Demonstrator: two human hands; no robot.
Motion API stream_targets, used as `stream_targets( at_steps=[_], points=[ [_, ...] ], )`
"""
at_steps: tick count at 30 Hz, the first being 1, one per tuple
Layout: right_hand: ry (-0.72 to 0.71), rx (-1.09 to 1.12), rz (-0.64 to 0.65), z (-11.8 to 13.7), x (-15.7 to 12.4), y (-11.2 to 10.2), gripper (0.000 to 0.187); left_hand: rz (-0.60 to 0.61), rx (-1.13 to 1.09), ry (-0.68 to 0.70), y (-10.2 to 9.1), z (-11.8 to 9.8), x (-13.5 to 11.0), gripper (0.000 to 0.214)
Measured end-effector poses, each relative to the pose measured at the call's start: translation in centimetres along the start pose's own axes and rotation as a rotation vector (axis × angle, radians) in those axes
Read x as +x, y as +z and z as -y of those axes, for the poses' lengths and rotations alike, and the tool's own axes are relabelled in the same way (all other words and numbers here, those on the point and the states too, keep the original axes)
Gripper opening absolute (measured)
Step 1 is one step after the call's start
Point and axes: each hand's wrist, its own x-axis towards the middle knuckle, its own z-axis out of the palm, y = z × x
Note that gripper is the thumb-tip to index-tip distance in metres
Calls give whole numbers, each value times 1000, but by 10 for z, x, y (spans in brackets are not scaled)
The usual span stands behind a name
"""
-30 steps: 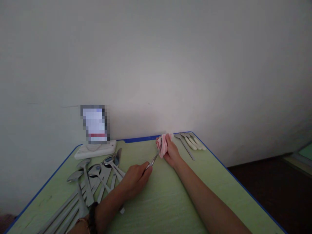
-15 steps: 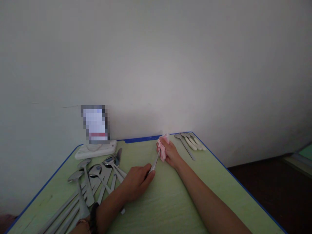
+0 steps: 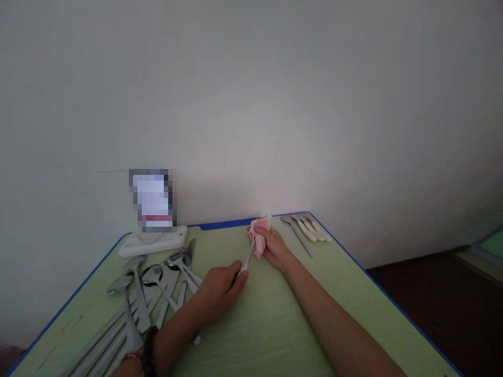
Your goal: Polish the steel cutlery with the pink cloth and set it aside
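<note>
My left hand (image 3: 220, 290) is closed around the handle end of a slim silver piece of cutlery (image 3: 248, 256), which slants up and away over the table. Its far end is wrapped in a pink cloth (image 3: 258, 242), so I cannot tell what kind it is. Fingers of my right hand (image 3: 278, 250) press that cloth around the metal. Beside my left forearm lies a loose pile of metal spoons (image 3: 152, 275), a knife (image 3: 190, 253) and several long handles. Part of the pile is hidden by the arm.
On the green table (image 3: 267, 324), a metal spoon (image 3: 301, 238) and several white-handled utensils (image 3: 308, 229) lie in a row at the far right. A phone with a blurred screen (image 3: 151, 201) stands on a white object (image 3: 153, 242) at the far left, near the wall (image 3: 251, 104).
Both hands have shifted slightly to the left, with the cutlery and cloth between them. The pink cloth has changed shape a little in my right hand.
</note>
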Motion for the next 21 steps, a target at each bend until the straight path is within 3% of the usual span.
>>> stream_targets(
  at_steps=[7,21],
  points=[
    [-56,46,-51,-2,3,-2,7,-18,3,-9,1,0,0,33],
    [-9,94,-73,-1,6,-2,17,-18,36,-3,1,-1,0,34]
  ],
)
